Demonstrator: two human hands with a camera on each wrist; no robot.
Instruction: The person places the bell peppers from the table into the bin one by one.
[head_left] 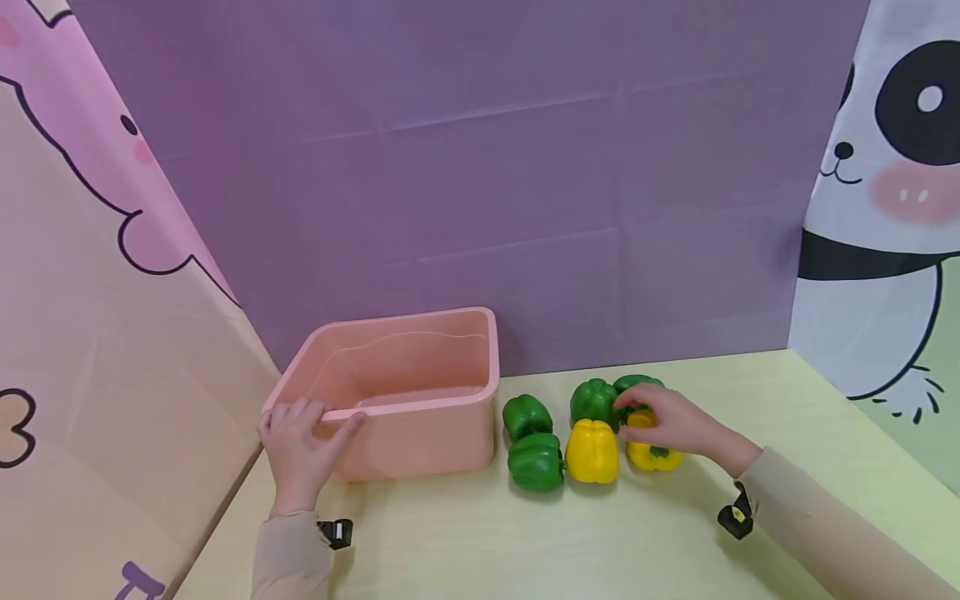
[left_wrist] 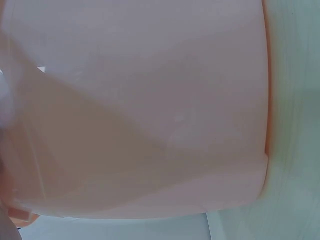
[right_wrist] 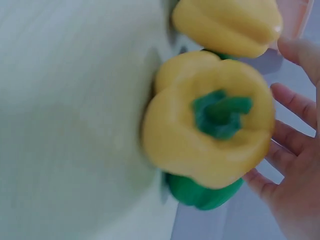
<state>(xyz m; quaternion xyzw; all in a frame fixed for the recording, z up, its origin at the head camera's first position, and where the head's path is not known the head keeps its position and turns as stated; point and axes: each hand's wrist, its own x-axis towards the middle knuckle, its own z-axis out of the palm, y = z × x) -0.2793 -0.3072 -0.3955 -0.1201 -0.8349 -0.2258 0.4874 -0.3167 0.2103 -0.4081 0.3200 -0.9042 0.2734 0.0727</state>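
My left hand grips the near left rim of an empty pink basin, fingers over the edge and thumb along the rim. The basin's wall fills the left wrist view. My right hand hovers with relaxed, spread fingers over a yellow pepper, fingertips near a green pepper. In the right wrist view that yellow pepper lies stem up beside my fingers, which do not close on it. A green pepper lies beside it.
More peppers lie in a cluster right of the basin: two green, one yellow, one green at the back. The pale yellow-green table is bounded by a purple back wall and patterned side panels.
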